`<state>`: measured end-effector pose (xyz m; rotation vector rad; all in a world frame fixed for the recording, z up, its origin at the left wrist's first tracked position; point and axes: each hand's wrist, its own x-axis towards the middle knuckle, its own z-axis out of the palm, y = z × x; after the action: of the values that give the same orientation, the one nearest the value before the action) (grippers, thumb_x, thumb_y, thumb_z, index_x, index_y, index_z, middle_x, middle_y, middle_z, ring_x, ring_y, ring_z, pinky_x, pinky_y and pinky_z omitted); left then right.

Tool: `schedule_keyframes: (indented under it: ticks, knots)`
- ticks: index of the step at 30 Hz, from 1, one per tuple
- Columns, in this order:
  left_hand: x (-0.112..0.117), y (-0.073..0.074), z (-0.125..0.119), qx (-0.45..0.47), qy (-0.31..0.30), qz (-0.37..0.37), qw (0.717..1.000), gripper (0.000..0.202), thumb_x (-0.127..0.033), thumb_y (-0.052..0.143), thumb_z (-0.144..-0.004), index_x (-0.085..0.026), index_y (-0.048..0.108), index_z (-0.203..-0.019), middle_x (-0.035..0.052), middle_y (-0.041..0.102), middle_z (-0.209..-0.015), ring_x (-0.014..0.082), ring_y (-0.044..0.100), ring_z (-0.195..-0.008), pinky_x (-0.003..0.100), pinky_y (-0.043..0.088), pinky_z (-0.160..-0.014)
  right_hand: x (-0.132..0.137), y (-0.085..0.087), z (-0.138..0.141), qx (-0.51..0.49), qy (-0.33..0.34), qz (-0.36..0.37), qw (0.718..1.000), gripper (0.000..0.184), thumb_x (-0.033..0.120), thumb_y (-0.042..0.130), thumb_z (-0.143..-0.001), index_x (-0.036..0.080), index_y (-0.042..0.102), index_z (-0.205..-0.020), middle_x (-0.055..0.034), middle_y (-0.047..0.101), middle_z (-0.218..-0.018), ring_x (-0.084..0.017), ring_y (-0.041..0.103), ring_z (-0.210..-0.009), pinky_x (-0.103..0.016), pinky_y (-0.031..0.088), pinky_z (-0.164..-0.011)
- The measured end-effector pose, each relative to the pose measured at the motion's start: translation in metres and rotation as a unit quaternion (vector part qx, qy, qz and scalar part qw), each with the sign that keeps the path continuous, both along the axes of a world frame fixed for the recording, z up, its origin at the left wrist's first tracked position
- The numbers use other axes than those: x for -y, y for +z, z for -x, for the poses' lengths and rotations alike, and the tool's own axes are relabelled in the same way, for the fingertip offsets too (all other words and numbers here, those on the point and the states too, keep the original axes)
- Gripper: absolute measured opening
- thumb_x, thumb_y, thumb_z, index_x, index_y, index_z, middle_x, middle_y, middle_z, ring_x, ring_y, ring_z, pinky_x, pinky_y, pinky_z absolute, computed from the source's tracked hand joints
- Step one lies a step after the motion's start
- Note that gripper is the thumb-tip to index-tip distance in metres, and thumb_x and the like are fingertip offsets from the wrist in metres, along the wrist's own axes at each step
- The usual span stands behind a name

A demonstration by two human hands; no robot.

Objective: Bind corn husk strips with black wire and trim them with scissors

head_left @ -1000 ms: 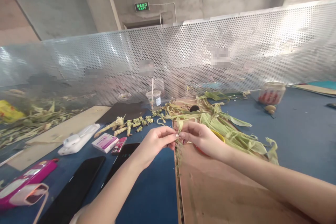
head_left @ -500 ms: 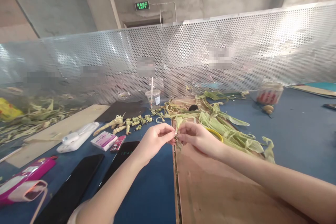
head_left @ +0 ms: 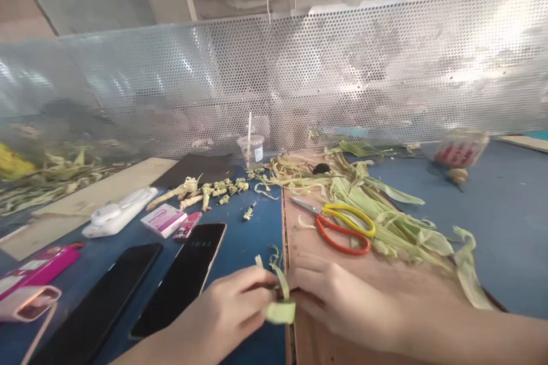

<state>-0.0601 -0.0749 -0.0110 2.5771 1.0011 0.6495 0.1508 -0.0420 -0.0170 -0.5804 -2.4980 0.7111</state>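
My left hand and my right hand meet low in the view, over the seam between the blue table and the wooden board. Both pinch a small strip of green corn husk whose curled ends stick up between the fingertips. Scissors with one yellow and one orange handle lie on the board just beyond my right hand. A pile of loose green husk leaves spreads behind them.
Two dark phones lie left of my hands, with a pink box, a white device and a magenta case further left. Several small knotted husk pieces, a plastic cup with a straw, a jar and a perforated metal screen stand beyond.
Both hands have drawn back toward me and lower with the husk strip between them. The scissors, earlier hidden behind my hands, are now uncovered. The camera has tilted downward.
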Motion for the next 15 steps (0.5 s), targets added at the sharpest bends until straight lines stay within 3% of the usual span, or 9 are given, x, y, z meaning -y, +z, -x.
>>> schedule_keyframes:
  ticks: [4, 8, 11, 15]
  knots:
    - [0.007, -0.004, 0.005, -0.043, -0.012, -0.017, 0.999, 0.028, -0.006, 0.044, -0.085, -0.021, 0.060, -0.101, 0.0019, 0.059, -0.108, 0.0100, 0.058, -0.097, 0.016, 0.044, -0.088, 0.001, -0.005, 0.005, 0.013, 0.004, 0.014, 1.000, 0.019, 0.013, 0.040, -0.088, 0.014, 0.059, -0.086, -0.0054, 0.059, -0.086, -0.013, 0.053, -0.081, -0.022, 0.043, -0.073]
    - [0.009, -0.009, 0.004, -0.032, -0.003, -0.099, 0.995, 0.027, -0.012, 0.040, -0.088, -0.017, 0.059, -0.106, 0.0041, 0.060, -0.110, 0.0100, 0.060, -0.095, 0.014, 0.044, -0.090, 0.000, -0.004, 0.008, -0.034, -0.023, 0.126, 0.991, 0.016, 0.007, 0.046, -0.083, 0.016, 0.059, -0.078, -0.0012, 0.060, -0.083, -0.009, 0.054, -0.077, -0.017, 0.043, -0.071]
    - [0.010, -0.014, 0.000, -0.008, 0.020, -0.178, 0.984, 0.031, -0.015, 0.034, -0.091, -0.019, 0.060, -0.107, 0.0017, 0.064, -0.102, 0.0074, 0.063, -0.087, 0.010, 0.046, -0.084, 0.000, -0.003, 0.011, -0.049, -0.076, 0.254, 0.963, 0.020, 0.000, 0.050, -0.074, 0.016, 0.062, -0.075, 0.0018, 0.063, -0.076, -0.007, 0.055, -0.070, -0.014, 0.043, -0.067]
    - [0.012, -0.011, -0.005, 0.009, 0.028, -0.247, 0.968, 0.029, -0.014, 0.037, -0.090, -0.025, 0.061, -0.102, -0.0037, 0.067, -0.090, 0.0045, 0.064, -0.079, 0.006, 0.046, -0.079, 0.002, -0.002, 0.013, -0.046, -0.131, 0.404, 0.904, 0.007, 0.017, 0.060, -0.072, 0.016, 0.066, -0.075, 0.0031, 0.060, -0.066, -0.007, 0.050, -0.059, -0.014, 0.040, -0.054]
